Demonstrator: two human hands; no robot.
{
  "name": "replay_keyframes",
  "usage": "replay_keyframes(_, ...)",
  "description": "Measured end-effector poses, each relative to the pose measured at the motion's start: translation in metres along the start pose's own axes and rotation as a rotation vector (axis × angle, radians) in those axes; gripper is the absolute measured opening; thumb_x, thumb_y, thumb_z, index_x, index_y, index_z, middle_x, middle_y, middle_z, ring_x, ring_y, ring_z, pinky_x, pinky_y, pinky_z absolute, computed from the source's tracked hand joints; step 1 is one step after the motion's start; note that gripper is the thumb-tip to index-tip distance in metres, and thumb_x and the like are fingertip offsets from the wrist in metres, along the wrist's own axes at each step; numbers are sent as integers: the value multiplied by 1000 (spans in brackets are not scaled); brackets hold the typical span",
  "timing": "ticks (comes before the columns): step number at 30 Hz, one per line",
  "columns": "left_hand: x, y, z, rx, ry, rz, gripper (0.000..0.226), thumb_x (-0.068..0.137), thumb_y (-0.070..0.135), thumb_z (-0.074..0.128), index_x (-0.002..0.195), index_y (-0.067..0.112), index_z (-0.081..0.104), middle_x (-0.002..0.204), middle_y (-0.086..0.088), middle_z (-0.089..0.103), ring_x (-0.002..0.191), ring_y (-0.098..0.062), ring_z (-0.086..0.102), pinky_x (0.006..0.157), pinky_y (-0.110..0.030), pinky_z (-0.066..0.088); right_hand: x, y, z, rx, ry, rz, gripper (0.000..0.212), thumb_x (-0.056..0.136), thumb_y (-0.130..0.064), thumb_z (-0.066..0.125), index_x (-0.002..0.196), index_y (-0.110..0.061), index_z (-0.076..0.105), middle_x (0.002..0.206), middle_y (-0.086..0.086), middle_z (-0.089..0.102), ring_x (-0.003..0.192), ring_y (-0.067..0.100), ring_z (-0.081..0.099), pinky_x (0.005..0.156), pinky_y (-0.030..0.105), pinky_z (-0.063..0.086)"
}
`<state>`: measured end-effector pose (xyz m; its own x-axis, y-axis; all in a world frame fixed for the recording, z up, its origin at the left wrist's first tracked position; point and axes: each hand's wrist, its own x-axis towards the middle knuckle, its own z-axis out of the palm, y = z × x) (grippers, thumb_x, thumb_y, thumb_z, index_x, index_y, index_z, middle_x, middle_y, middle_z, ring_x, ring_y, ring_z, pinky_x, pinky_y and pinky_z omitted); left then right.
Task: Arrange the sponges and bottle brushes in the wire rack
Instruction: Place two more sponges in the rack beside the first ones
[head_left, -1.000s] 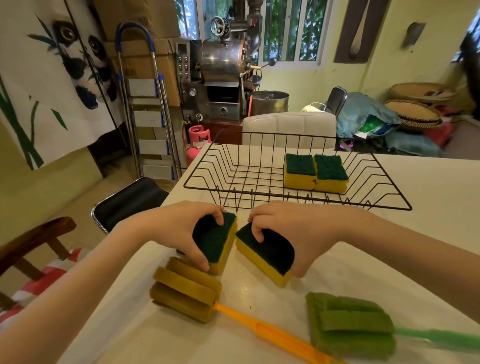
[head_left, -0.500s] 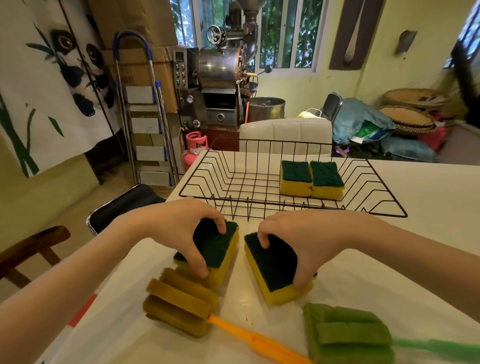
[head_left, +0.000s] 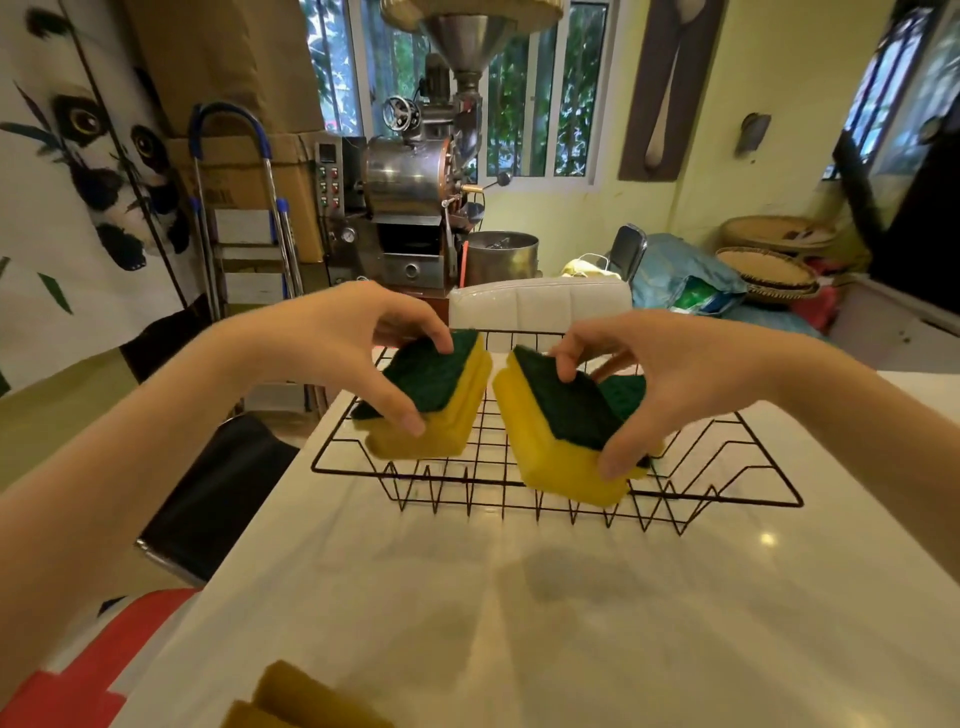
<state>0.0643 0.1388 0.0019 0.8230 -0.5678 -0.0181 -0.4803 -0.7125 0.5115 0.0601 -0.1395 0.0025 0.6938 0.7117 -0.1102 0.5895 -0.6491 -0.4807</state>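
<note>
My left hand (head_left: 343, 343) grips a yellow sponge with a dark green scouring top (head_left: 441, 410), held tilted in the air over the left part of the black wire rack (head_left: 737, 496). My right hand (head_left: 670, 384) grips a second, similar sponge (head_left: 558, 447), tilted over the rack's middle front. Behind my right hand a green-topped sponge (head_left: 626, 392) lies inside the rack, mostly hidden. The ochre foam head of a bottle brush (head_left: 296, 699) shows at the bottom edge; its handle is out of view.
The rack stands on a white table (head_left: 519, 597) whose left edge runs diagonally. A black chair seat (head_left: 218, 499) sits just off that edge and a white padded chair back (head_left: 540, 306) stands behind the rack. Machinery, a stepladder and baskets are farther back.
Both hands have lifted their sponges off the table and carried them forward over the rack. The view has tilted up, so the green brush is out of sight.
</note>
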Motion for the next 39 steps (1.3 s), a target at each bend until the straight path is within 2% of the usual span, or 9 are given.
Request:
replay_keyframes(3,26,-14,6,69,37,-38,56,52,42,78,101,44,51,116,16,50,102,0,50,77,-10,42,15,17,-3,18,119,8,63,41,-56,73,97,-37,50,111,-21,48,105,-1,46,84,14,42)
replay_keyframes(6,51,-36,17,149,56,-84,60,57,37,80,108,38,48,123,6,48,110,-13,47,91,-30,47,33,34,0,50,227,36,65,41,-55,74,97,-35,48,107,-18,49,106,7,48,91,23,42)
replay_keyframes(8,67,-50,26,204,54,-114,62,58,37,80,110,35,47,123,2,47,111,-18,46,92,-38,48,46,47,4,60,266,54,67,45,-51,78,101,-31,48,113,-10,51,111,13,47,95,30,43)
replay_keyframes(13,97,-79,43,269,22,-132,65,59,35,80,115,26,47,117,-1,47,99,-15,42,79,-27,42,79,70,17,82,310,75,65,53,-42,82,105,-30,45,120,-2,49,114,20,46,94,39,47)
replay_keyframes(21,120,-104,56,311,-53,-178,67,60,37,79,116,22,45,118,-3,52,97,-14,43,79,-27,40,123,84,34,80,280,89,71,50,-38,84,107,-29,41,119,2,49,111,23,48,90,41,51)
replay_keyframes(25,123,-105,54,354,-96,-209,70,61,38,78,119,20,42,118,-5,51,96,-16,44,78,-28,41,136,85,39,23,226,111,75,52,-33,85,112,-25,40,119,2,48,106,21,48,77,29,51)
replay_keyframes(29,124,-106,53,366,-126,-241,72,64,37,77,122,19,39,122,-6,49,96,-15,42,78,-28,40,146,86,40,-141,117,155,76,56,-35,83,116,-21,39,109,0,48,95,18,48,62,19,42)
replay_keyframes(34,123,-105,55,348,-122,-245,72,64,35,77,122,18,39,121,-7,49,95,-16,42,77,-28,41,160,83,44,-258,14,196,77,57,-36,82,119,-17,40,110,5,52,96,21,49,78,32,48)
replay_keyframes(39,122,-105,55,319,-102,-233,71,64,35,77,121,19,40,120,-6,48,96,-15,42,76,-27,40,164,86,43,-204,-2,214,76,58,-35,82,119,-17,41,106,0,46,95,19,46,77,30,44)
